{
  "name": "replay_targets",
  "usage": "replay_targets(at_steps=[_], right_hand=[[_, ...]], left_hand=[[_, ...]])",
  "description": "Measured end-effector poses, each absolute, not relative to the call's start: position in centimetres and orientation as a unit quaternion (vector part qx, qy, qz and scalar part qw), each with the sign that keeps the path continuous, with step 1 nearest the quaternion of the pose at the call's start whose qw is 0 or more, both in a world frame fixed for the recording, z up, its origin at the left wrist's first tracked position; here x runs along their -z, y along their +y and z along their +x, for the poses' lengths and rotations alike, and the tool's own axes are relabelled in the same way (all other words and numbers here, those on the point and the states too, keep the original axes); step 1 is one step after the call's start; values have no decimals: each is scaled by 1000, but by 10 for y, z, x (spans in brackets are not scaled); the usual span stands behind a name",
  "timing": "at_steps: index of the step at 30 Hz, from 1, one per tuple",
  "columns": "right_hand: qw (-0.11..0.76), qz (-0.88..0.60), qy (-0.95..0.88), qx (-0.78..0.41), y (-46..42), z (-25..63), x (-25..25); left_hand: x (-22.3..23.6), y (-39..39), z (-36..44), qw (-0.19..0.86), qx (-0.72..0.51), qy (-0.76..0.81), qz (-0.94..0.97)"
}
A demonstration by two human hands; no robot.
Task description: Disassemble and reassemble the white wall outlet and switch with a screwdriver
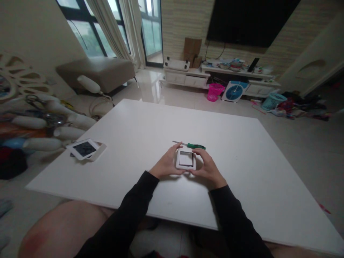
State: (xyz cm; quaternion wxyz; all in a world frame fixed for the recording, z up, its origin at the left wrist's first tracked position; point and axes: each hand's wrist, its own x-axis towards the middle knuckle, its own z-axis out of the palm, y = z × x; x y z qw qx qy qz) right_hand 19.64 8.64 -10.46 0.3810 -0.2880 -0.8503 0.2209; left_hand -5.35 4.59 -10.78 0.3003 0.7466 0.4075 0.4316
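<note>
Between my two hands is a small white square frame (186,167) with a rectangular opening, held over the middle of the table. My left hand (168,163) is closed on its left side, thumb along the near edge and fingers at the far corner. On the other side my right hand (208,166) grips the right edge the same way. Just beyond the frame lies a screwdriver (197,146) with a green handle, its shaft pointing left. The fingertips behind the frame are partly hidden.
A white table (150,125) spreads out before me. At its left edge rest a white device with a dark screen (84,149) and a white tray-like part (100,152) under it. Cluttered white lamp-like pieces (67,132) crowd the table's left side.
</note>
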Motion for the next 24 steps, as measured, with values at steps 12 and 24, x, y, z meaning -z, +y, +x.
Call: replay_targets(at_steps=[12,24], right_hand=[[341,-310,-834,-304,86,194,100],[360,-309,-836,-275,79,186,99]], left_hand=[[124,40,-53,330,-402,493,697],[113,40,-50,368,-449,438,686]])
